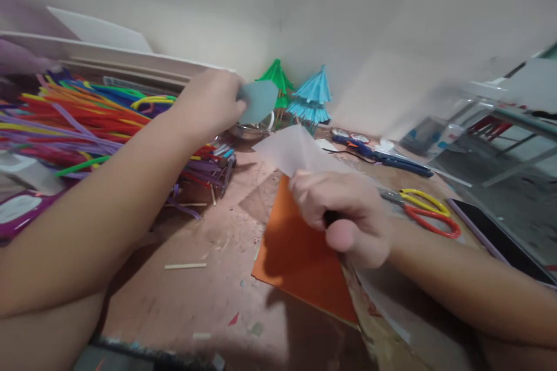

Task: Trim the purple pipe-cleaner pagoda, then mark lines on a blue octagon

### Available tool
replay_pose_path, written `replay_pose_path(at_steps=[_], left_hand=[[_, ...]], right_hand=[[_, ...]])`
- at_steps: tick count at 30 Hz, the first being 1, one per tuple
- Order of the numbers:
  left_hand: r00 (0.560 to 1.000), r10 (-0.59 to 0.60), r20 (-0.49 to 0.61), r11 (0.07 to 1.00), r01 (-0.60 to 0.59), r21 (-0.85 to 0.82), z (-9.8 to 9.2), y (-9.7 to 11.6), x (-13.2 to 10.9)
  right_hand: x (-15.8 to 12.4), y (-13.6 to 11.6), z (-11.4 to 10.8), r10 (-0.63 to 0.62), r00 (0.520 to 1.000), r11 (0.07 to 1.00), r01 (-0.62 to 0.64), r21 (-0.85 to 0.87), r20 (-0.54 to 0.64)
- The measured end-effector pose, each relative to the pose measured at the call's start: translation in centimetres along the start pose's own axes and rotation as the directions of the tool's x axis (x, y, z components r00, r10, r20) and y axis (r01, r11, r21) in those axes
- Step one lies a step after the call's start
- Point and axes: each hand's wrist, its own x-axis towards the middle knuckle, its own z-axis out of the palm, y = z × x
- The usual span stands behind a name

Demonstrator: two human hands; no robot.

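Note:
My left hand (209,99) is raised over the right end of the pile of pipe cleaners (87,113), its fingers closed on a blurred, flat light-blue piece (260,102). Behind that piece stand a green paper umbrella (277,76) and a blue paper umbrella (314,93). My right hand (342,208) is a fist, with a bit of something black showing between thumb and fingers; the rest of it is hidden. A white sheet (300,148) sticks out beyond this fist. Below it lies an orange sheet (300,261), partly covered by the hand.
Right of my right hand lie scissors (429,211) with red and yellow handles and a phone (500,237). A dark-blue tool (378,153) rests further back. A metal bowl (248,131) stands behind my left hand. A short thin stick (185,266) and paper scraps lie on the table (174,307).

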Motion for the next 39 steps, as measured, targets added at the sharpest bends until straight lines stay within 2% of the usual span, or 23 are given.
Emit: replay_pose_path(at_steps=[4,5,7,9,10,11,12,14,15,16,17,18,19,21,24,26,29,34,39], left_hand=[[0.995,0.015,-0.096,0.998,-0.009,0.064,-1.3,1.7,-0.7],[0.993,0.028,-0.111,0.998,-0.021,0.064,-1.4,1.9,-0.7],[0.992,0.072,-0.108,0.995,-0.063,0.080,-1.1,2.5,-0.7],[0.988,0.144,-0.052,0.985,-0.138,0.102,0.0,3.2,-0.6],[0.990,0.140,-0.011,0.984,-0.138,0.110,0.9,3.6,-0.6],[0.984,0.175,0.039,0.980,-0.178,0.094,2.0,4.0,-0.7],[0.973,0.228,0.043,0.972,-0.230,0.051,3.1,4.4,-0.9],[0.929,0.366,0.044,0.930,-0.364,-0.049,5.5,5.2,-1.7],[0.896,0.441,0.052,0.896,-0.435,-0.090,6.7,5.6,-2.2],[0.879,0.473,0.064,0.879,-0.466,-0.097,7.8,6.0,-2.8],[0.871,0.485,0.073,0.873,-0.479,-0.091,8.7,6.4,-3.4],[0.861,0.500,0.098,0.866,-0.493,-0.083,9.5,6.7,-4.0],[0.845,0.517,0.136,0.856,-0.512,-0.075,10.1,7.0,-4.5],[0.830,0.521,0.197,0.852,-0.519,-0.066,10.9,7.5,-5.3],[0.846,0.502,0.181,0.865,-0.487,-0.123,11.1,7.5,-5.9],[0.860,0.491,0.141,0.866,-0.463,-0.190,10.9,7.0,-6.2],[0.853,0.510,0.111,0.850,-0.478,-0.222,10.7,6.2,-6.8],[0.832,0.549,0.074,0.817,-0.517,-0.257,10.7,5.9,-7.1],[0.822,0.567,0.046,0.800,-0.537,-0.266,10.8,6.2,-6.8]], right_hand=[[-0.3,2.4,2.3,-0.044,0.984,0.998,0.050,-0.031,0.172],[-0.3,3.1,3.0,-0.045,0.969,0.997,0.060,-0.056,0.244],[-0.2,3.9,4.1,0.034,0.921,0.988,0.026,-0.150,0.387],[0.0,4.0,4.4,0.127,0.858,0.960,0.019,-0.279,0.498],[0.1,3.8,4.1,0.156,0.837,0.940,0.037,-0.338,0.525],[0.1,3.4,3.4,0.179,0.824,0.919,0.055,-0.391,0.538],[0.0,2.8,2.5,0.208,0.825,0.894,0.057,-0.444,0.525],[-0.5,1.8,-0.6,0.336,0.853,0.817,-0.053,-0.574,0.399],[-0.9,1.5,-2.7,0.450,0.858,0.736,-0.198,-0.648,0.249],[-1.4,1.3,-5.0,0.561,0.826,0.611,-0.365,-0.702,0.059],[-1.9,1.5,-7.4,0.655,0.738,0.430,-0.537,-0.726,-0.158],[-2.5,1.8,-9.9,0.716,0.598,0.230,-0.689,-0.687,-0.361],[-3.1,2.4,-12.3,0.708,0.529,0.128,-0.748,-0.651,-0.468],[-4.3,3.9,-16.4,0.684,0.431,0.005,-0.810,-0.587,-0.589],[-5.8,6.7,-20.3,0.674,0.290,-0.133,-0.857,-0.498,-0.680],[-6.4,8.5,-21.4,0.691,0.219,-0.185,-0.867,-0.462,-0.688],[-6.9,10.9,-21.8,0.716,0.146,-0.235,-0.870,-0.433,-0.683],[-7.0,13.5,-21.9,0.720,0.081,-0.287,-0.870,-0.402,-0.689],[-7.4,14.4,-22.4,0.721,0.059,-0.272,-0.893,-0.360,-0.690]])
